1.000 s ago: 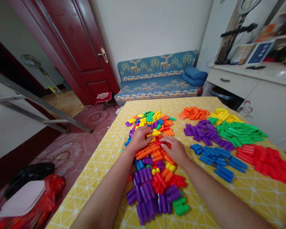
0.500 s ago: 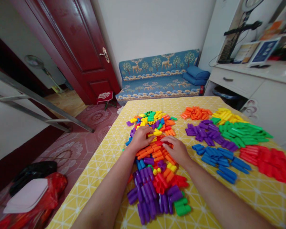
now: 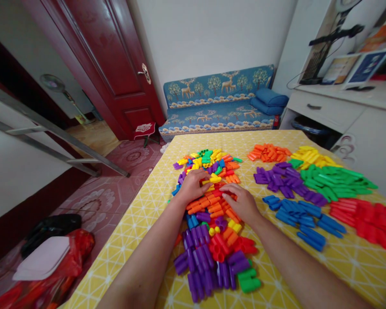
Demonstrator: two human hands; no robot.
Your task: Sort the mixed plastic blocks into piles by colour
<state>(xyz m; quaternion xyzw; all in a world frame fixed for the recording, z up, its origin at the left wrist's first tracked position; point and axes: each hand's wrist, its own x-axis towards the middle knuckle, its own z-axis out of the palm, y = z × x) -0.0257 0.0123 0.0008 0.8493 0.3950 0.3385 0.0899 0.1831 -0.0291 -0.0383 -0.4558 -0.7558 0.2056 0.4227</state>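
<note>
A mixed heap of coloured plastic tube pieces lies on the yellow patterned tablecloth in front of me. My left hand rests on the heap's far part, fingers curled around a yellow piece. Just to its right, my right hand lies palm down on orange and red pieces, fingers bent and pressed onto them. Sorted piles lie to the right: orange, yellow, purple, green, blue, red.
A blue patterned sofa stands beyond the table. A dark red door is open at the left, with a metal ladder leaning beside it. White cabinets stand at the right. A red bag lies on the floor.
Both hands stay on the heap in nearly the same pose. The camera has shifted slightly, so everything sits a little further right in the picture.
</note>
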